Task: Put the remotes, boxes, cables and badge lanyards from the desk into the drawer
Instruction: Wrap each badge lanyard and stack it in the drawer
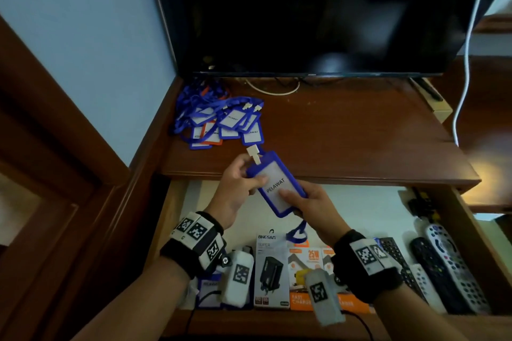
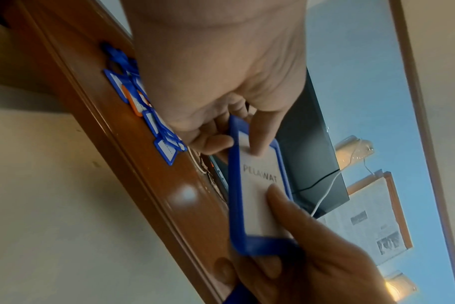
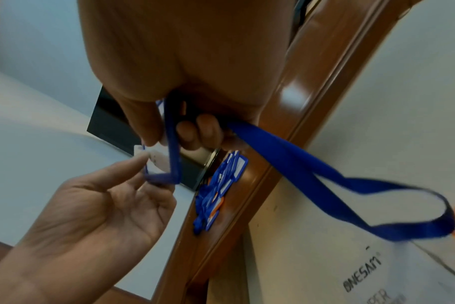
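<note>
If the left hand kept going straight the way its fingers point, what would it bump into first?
Probably the pile of badge lanyards on the desk. The left hand, pinching the blue badge holder, points up and away toward that pile, though depth is hard to judge.

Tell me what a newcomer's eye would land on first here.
First the blue badge marked PELAWAT, held by both hands, left hand and right hand, above the open drawer. Next the pile of badges at the desk's back left. Then the dark TV behind.
</note>
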A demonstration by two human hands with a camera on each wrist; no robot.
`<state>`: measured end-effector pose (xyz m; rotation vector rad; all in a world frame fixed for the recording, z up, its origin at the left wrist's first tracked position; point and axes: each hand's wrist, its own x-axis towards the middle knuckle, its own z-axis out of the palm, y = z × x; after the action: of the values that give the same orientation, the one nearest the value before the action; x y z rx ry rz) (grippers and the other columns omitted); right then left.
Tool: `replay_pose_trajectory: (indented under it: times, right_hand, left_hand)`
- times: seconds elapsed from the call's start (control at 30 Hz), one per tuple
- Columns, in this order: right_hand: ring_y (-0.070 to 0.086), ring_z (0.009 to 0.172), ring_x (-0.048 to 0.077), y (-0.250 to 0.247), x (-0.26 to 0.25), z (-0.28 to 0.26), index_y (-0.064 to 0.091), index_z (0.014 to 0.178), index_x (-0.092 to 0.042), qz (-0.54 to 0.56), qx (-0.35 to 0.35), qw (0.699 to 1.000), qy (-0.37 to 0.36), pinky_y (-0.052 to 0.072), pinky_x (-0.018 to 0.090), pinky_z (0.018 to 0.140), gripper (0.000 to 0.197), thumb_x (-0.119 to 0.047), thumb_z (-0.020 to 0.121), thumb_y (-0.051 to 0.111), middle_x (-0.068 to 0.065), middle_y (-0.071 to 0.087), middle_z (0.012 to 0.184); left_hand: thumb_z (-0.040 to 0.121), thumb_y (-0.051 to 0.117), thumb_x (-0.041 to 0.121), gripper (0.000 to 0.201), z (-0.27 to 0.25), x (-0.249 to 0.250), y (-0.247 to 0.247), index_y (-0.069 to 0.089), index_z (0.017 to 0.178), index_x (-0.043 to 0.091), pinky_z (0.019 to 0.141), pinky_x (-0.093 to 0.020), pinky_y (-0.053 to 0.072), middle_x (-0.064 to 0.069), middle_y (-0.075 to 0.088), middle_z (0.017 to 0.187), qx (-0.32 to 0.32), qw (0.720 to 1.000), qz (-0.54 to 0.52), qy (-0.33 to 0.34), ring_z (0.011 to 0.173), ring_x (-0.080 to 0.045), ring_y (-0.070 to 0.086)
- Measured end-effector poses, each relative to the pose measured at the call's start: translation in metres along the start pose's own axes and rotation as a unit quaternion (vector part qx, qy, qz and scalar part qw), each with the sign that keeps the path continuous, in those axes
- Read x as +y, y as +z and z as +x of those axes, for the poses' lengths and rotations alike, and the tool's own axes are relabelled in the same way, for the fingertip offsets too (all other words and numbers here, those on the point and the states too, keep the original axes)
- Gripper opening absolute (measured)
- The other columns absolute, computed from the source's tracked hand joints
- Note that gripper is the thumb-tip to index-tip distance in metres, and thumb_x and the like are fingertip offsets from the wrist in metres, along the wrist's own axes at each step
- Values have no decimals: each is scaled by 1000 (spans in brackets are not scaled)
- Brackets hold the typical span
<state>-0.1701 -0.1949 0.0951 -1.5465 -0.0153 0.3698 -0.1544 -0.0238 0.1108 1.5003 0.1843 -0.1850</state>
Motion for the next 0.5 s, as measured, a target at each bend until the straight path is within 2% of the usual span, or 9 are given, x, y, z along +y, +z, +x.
replay_pose_trajectory:
  times: [0.03, 0.13, 0.23, 0.3, 0.37, 0.43, 0.5]
  right_hand:
    - [63, 72, 17, -5, -1, -1, 67, 97, -8, -23, -5, 1000, 1, 53, 27, 68, 11, -16, 92, 61, 11, 69, 85]
    - [56, 67, 23, -20, -9, -5, 68, 89, -3, -83, -26, 996, 0, 45, 29, 63, 15, -17, 90, 64, 16, 65, 81]
    - [60, 64, 17, -32, -23, -9, 70, 77, -5, -89, -63, 994, 1, 47, 25, 62, 12, -14, 86, 67, 10, 69, 75]
    - [59, 55, 11, -38, -30, -10, 69, 63, -12, -100, -83, 992, -5, 45, 19, 57, 21, -9, 84, 68, 3, 68, 64]
    - [58, 50, 8, -42, -34, -7, 66, 56, -15, -111, -88, 990, -10, 44, 17, 52, 29, -7, 84, 69, 0, 66, 58]
    - [64, 58, 13, -44, -36, -3, 67, 62, -11, -127, -83, 988, -14, 48, 21, 56, 21, -11, 82, 71, 5, 70, 65]
    - [66, 62, 18, -45, -36, 0, 67, 66, -8, -127, -68, 989, -20, 50, 25, 59, 17, -13, 81, 73, 10, 72, 71]
  left_hand:
    - [81, 68, 2, 38, 0, 2, 0, 56, 111, 21, 82, -42, 47, -4, 70, 99, 6, 1000, -11, -3, 94, -29, 62]
    - [76, 72, 0, 49, 3, 12, -6, 51, 115, 20, 94, -50, 47, -3, 70, 101, -6, 1000, -14, -25, 103, -33, 63]
    - [73, 76, 3, 56, 6, 22, -16, 52, 120, 22, 91, -43, 49, 1, 67, 89, -98, 993, 62, -35, 94, -25, 63]
    - [73, 78, 10, 47, 9, 31, -18, 61, 116, 22, 84, -35, 52, 0, 67, 95, -173, 970, 171, -30, 90, -18, 62]
    - [74, 79, 13, 28, 12, 39, -16, 69, 100, 17, 77, -26, 51, -2, 70, 97, -226, 941, 250, -33, 89, -13, 65]
    - [75, 78, 12, 14, 13, 45, -10, 70, 86, 16, 78, -26, 51, -1, 72, 91, -253, 924, 285, -38, 88, -11, 67]
    - [76, 77, 12, 10, 14, 49, -7, 71, 82, 16, 85, -30, 53, -2, 74, 91, -244, 921, 303, -39, 91, -15, 68]
